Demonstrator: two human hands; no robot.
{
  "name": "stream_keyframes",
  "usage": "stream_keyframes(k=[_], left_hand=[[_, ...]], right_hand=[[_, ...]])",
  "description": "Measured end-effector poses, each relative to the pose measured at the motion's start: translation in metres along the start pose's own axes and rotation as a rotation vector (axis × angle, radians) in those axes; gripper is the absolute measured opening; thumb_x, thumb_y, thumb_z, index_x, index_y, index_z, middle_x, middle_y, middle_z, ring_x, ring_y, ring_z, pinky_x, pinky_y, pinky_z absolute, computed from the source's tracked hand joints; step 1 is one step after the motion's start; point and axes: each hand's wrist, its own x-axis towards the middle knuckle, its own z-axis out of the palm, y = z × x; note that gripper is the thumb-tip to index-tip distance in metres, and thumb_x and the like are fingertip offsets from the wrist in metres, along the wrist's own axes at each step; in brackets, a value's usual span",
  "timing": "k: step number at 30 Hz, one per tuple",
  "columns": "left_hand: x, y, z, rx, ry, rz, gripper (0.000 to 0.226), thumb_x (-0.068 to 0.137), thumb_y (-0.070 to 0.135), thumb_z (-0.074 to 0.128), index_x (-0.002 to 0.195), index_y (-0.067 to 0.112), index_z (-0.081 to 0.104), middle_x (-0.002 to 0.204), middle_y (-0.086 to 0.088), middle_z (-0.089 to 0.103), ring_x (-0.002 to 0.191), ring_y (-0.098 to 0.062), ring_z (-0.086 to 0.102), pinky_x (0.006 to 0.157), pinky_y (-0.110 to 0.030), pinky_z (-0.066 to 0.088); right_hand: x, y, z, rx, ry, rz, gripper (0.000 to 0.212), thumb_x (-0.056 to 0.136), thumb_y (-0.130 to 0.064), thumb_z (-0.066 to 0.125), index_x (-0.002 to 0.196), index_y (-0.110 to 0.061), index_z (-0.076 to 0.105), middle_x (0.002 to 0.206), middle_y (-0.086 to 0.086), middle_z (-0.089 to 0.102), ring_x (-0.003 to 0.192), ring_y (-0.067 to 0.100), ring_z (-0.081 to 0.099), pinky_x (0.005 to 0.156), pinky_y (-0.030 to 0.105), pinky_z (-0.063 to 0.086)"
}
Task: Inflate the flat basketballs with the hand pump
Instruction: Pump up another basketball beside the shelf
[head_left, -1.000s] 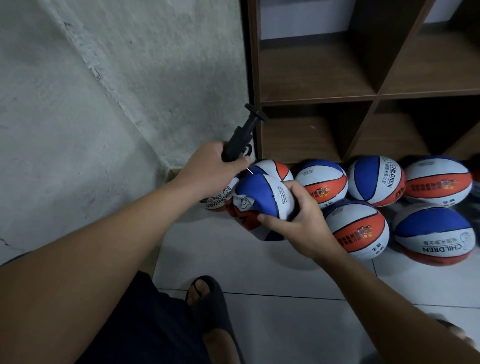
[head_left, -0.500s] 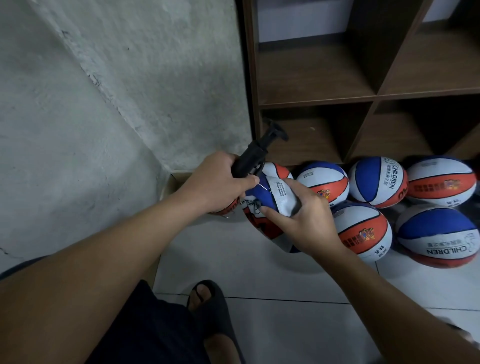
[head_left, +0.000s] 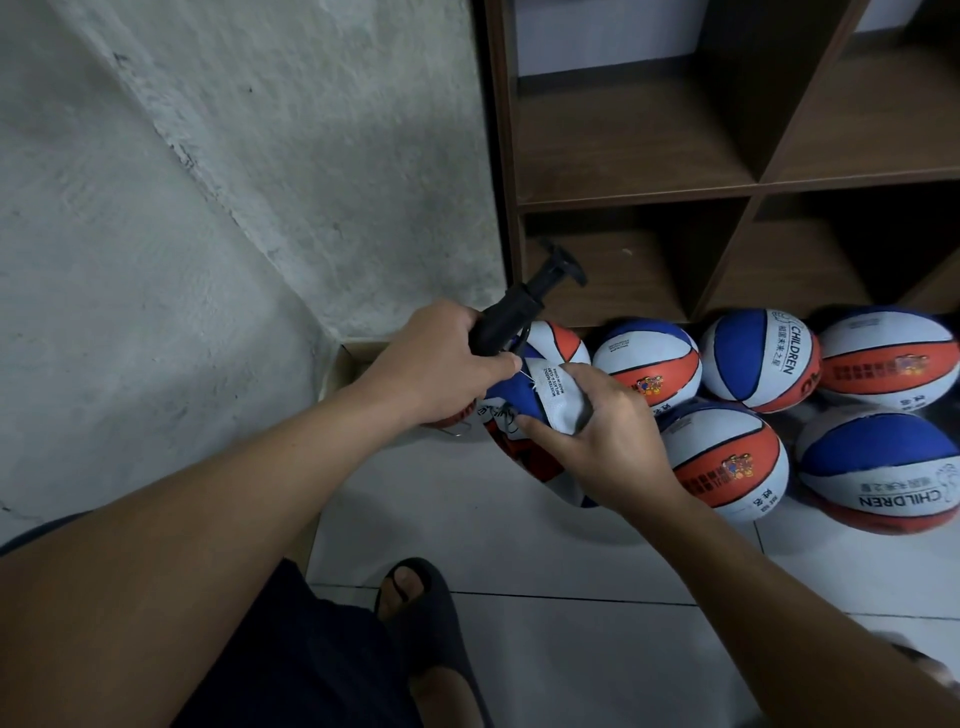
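Observation:
My left hand (head_left: 439, 361) grips the barrel of a black hand pump (head_left: 511, 317), its T-handle pointing up and right toward the shelf. The pump's thin needle touches the white panel of a flat, crumpled blue, white and orange basketball (head_left: 524, 410). My right hand (head_left: 608, 434) holds that ball from the right, thumb and fingers pinching its loose skin. The ball's lower part is hidden behind my right hand.
Several round basketballs (head_left: 727, 462) of the same colours lie on the tiled floor (head_left: 519, 530) at the right. A brown wooden shelf unit (head_left: 727, 192) stands behind them. A rough grey wall (head_left: 208, 182) fills the left. My sandalled foot (head_left: 415, 597) is below.
The pump has tilted and moved right, bringing its needle onto the flat ball. My right hand has turned the ball and shifted its hold on the white panel.

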Motion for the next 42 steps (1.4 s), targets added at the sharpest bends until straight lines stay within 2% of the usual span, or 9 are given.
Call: stream_keyframes(k=[11, 15, 21, 23, 26, 28, 32, 37, 42], left_hand=[[-0.003, 0.003, 0.001, 0.000, 0.008, -0.011, 0.019, 0.095, 0.037, 0.082, 0.084, 0.027, 0.071, 0.068, 0.002, 0.076, 0.056, -0.004, 0.071, 0.048, -0.008, 0.042], [-0.001, 0.004, 0.001, 0.021, 0.000, -0.021, 0.018, 0.093, 0.038, 0.084, 0.088, 0.027, 0.072, 0.070, 0.002, 0.077, 0.062, -0.007, 0.074, 0.056, -0.018, 0.048], [-0.002, 0.002, 0.002, 0.043, 0.011, -0.027, 0.019, 0.093, 0.037, 0.084, 0.087, 0.022, 0.073, 0.067, 0.003, 0.076, 0.058, -0.004, 0.072, 0.049, -0.010, 0.043], [-0.003, 0.003, 0.005, 0.047, -0.002, -0.018, 0.018, 0.093, 0.035, 0.084, 0.089, 0.021, 0.074, 0.069, 0.002, 0.077, 0.061, -0.006, 0.074, 0.056, -0.018, 0.051], [-0.005, 0.001, 0.013, 0.061, -0.004, -0.005, 0.018, 0.092, 0.038, 0.084, 0.095, 0.022, 0.076, 0.076, 0.000, 0.077, 0.070, -0.015, 0.077, 0.072, -0.043, 0.065], [-0.007, 0.002, 0.018, 0.063, -0.005, 0.006, 0.018, 0.093, 0.035, 0.083, 0.097, 0.019, 0.076, 0.076, -0.004, 0.076, 0.069, -0.020, 0.077, 0.070, -0.049, 0.066], [-0.010, 0.002, 0.024, 0.039, -0.004, 0.022, 0.012, 0.096, 0.032, 0.083, 0.092, 0.026, 0.074, 0.072, -0.001, 0.073, 0.065, -0.016, 0.074, 0.062, -0.037, 0.064], [-0.010, 0.001, 0.030, 0.079, -0.002, 0.038, 0.030, 0.098, 0.033, 0.081, 0.076, 0.030, 0.060, 0.062, 0.006, 0.058, 0.046, -0.003, 0.058, 0.044, -0.016, 0.039], [-0.009, -0.001, 0.032, 0.084, -0.036, 0.015, 0.026, 0.098, 0.034, 0.081, 0.086, 0.015, 0.068, 0.066, -0.005, 0.065, 0.047, -0.012, 0.059, 0.046, -0.027, 0.047]], right_hand=[[0.002, 0.003, 0.000, -0.043, 0.007, 0.002, 0.059, 0.082, -0.063, 0.084, 0.128, -0.029, 0.068, 0.111, -0.016, 0.073, 0.098, 0.004, 0.068, 0.083, 0.036, 0.060], [0.001, 0.001, 0.001, -0.025, 0.004, 0.013, 0.057, 0.082, -0.065, 0.083, 0.125, -0.030, 0.069, 0.108, -0.017, 0.073, 0.096, 0.004, 0.068, 0.082, 0.036, 0.060], [0.002, 0.000, 0.000, -0.091, 0.012, -0.028, 0.056, 0.082, -0.064, 0.082, 0.123, -0.028, 0.069, 0.108, -0.015, 0.072, 0.095, 0.006, 0.067, 0.080, 0.035, 0.059], [0.002, 0.001, 0.000, -0.140, 0.013, -0.049, 0.061, 0.081, -0.071, 0.076, 0.124, -0.028, 0.068, 0.111, -0.013, 0.072, 0.097, 0.009, 0.067, 0.080, 0.038, 0.059], [0.001, -0.002, 0.002, -0.172, 0.014, -0.062, 0.061, 0.080, -0.074, 0.072, 0.121, -0.028, 0.069, 0.109, -0.013, 0.071, 0.093, 0.011, 0.067, 0.076, 0.039, 0.058], [0.001, -0.006, 0.002, -0.171, 0.027, -0.059, 0.056, 0.079, -0.072, 0.071, 0.114, -0.028, 0.069, 0.102, -0.013, 0.070, 0.085, 0.010, 0.065, 0.071, 0.037, 0.056], [0.000, -0.011, 0.001, -0.205, 0.053, -0.047, 0.048, 0.081, -0.067, 0.075, 0.111, -0.030, 0.071, 0.090, -0.017, 0.064, 0.073, 0.009, 0.061, 0.064, 0.033, 0.050], [0.002, -0.012, 0.001, -0.238, 0.070, -0.014, 0.040, 0.084, -0.060, 0.081, 0.109, -0.030, 0.073, 0.077, -0.017, 0.060, 0.070, 0.010, 0.061, 0.061, 0.031, 0.047], [0.002, -0.011, 0.005, -0.259, 0.065, 0.015, 0.038, 0.083, -0.059, 0.080, 0.106, -0.030, 0.073, 0.072, -0.014, 0.061, 0.065, 0.010, 0.060, 0.058, 0.032, 0.048]])
